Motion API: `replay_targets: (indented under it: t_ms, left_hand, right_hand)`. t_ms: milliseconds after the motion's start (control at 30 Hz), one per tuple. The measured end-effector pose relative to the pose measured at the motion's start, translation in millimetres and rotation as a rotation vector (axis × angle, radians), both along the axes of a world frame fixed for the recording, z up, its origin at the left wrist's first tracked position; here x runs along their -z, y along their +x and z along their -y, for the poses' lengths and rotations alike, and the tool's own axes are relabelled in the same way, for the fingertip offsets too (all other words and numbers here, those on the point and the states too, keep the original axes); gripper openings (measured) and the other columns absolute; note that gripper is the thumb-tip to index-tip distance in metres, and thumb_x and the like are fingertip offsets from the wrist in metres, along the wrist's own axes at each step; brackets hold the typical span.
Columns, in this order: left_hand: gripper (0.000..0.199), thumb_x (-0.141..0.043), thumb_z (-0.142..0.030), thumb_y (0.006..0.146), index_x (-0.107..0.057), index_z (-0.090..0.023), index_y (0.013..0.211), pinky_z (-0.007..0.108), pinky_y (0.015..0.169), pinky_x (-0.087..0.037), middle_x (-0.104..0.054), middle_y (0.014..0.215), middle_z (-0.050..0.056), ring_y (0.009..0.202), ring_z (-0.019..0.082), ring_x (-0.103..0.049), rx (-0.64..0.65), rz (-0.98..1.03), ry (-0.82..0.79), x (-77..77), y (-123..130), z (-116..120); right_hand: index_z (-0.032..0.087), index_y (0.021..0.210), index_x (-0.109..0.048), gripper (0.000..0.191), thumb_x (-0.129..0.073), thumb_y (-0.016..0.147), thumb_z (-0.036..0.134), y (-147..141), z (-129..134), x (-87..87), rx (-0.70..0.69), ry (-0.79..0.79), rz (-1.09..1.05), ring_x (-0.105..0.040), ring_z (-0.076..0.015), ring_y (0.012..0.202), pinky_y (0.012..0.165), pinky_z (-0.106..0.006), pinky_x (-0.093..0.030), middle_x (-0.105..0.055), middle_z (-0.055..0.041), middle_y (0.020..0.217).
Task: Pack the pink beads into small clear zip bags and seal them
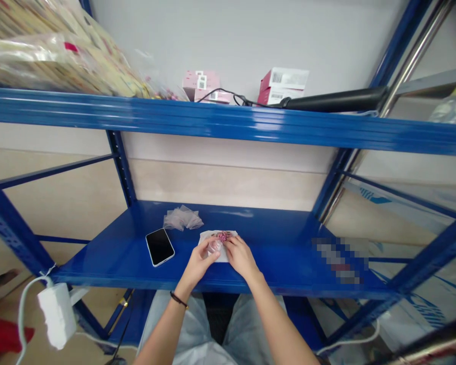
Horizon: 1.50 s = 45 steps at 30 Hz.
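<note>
On the blue shelf, a small white sheet point(223, 256) lies under both hands. A cluster of small pink beads point(224, 236) rests at its upper part, between my fingertips. My left hand point(202, 257), with a dark band on its wrist, has thumb and fingers curled round a small clear plastic bag point(214, 247). My right hand point(238, 253) lies on the right part of the sheet, its fingers together and their tips at the bead cluster; whether they grip it is too small to tell.
A phone point(160, 247) and a pile of clear bags point(183, 218) lie to the left. The upper blue beam point(228, 121) crosses ahead, with pink boxes point(283, 85) and a black pole point(334, 101) above it. A white power strip point(57, 315) hangs at lower left.
</note>
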<state>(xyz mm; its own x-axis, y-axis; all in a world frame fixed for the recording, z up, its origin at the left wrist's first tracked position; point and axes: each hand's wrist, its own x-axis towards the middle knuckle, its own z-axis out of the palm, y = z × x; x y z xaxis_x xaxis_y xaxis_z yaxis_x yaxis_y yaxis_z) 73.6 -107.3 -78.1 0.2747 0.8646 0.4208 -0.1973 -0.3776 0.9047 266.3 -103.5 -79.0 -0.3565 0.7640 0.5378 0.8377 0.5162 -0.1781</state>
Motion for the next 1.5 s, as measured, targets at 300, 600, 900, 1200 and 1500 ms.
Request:
replay_targets:
  t_ms: [300,600,900,1200,1500]
  left_hand:
    - [0.049,-0.079,-0.042,0.08,-0.07,-0.019,0.123,0.048,0.111,-0.038,-0.069,0.129,0.013,0.126,0.036,-0.057,0.042,-0.025,-0.028,-2.8,-4.6,7.4]
    - [0.047,-0.078,-0.04,0.082,-0.069,-0.019,0.124,0.042,0.104,-0.043,-0.071,0.122,0.012,0.115,0.033,-0.062,0.026,-0.097,0.006,2.1,-7.8,10.3]
    - [0.046,-0.077,-0.042,0.083,-0.07,-0.018,0.121,0.042,0.102,-0.044,-0.072,0.119,0.012,0.112,0.032,-0.063,0.008,-0.068,0.006,-2.2,-6.6,11.6]
    - [0.043,-0.079,-0.039,0.081,-0.072,-0.018,0.117,0.042,0.102,-0.044,-0.074,0.116,0.012,0.112,0.032,-0.063,-0.001,-0.011,-0.022,1.6,-4.8,10.5]
    - [0.044,-0.076,-0.043,0.082,-0.071,-0.018,0.118,0.04,0.097,-0.046,-0.073,0.112,0.011,0.106,0.03,-0.063,-0.008,-0.064,-0.006,-0.6,-5.8,10.6]
  right_hand:
    - [0.02,0.104,-0.07,0.024,-0.051,0.093,0.01,-3.3,-4.0,-2.3,0.076,-0.021,-0.006,-0.059,-0.0242,0.108,0.098,-0.034,-0.049,-0.067,-0.0091,0.107]
    - [0.021,0.101,-0.069,0.022,-0.05,0.094,0.012,-4.0,-7.7,-1.4,0.099,-0.062,0.052,-0.06,-0.0233,0.108,0.094,-0.031,-0.049,-0.067,-0.0092,0.106]
    - [0.021,0.107,-0.068,0.028,-0.053,0.087,0.006,-3.4,-5.3,3.6,0.08,-0.046,-0.036,-0.06,-0.022,0.109,0.096,-0.031,-0.049,-0.068,-0.0084,0.11]
    - [0.021,0.102,-0.071,0.024,-0.054,0.089,0.008,-3.2,-1.9,1.4,0.033,-0.035,0.001,-0.061,-0.0221,0.107,0.095,-0.029,-0.05,-0.068,-0.0085,0.106]
    - [0.021,0.11,-0.068,0.028,-0.051,0.091,0.008,-4.0,-2.2,0.5,0.049,-0.04,-0.018,-0.061,-0.0215,0.11,0.097,-0.029,-0.05,-0.068,-0.0079,0.112]
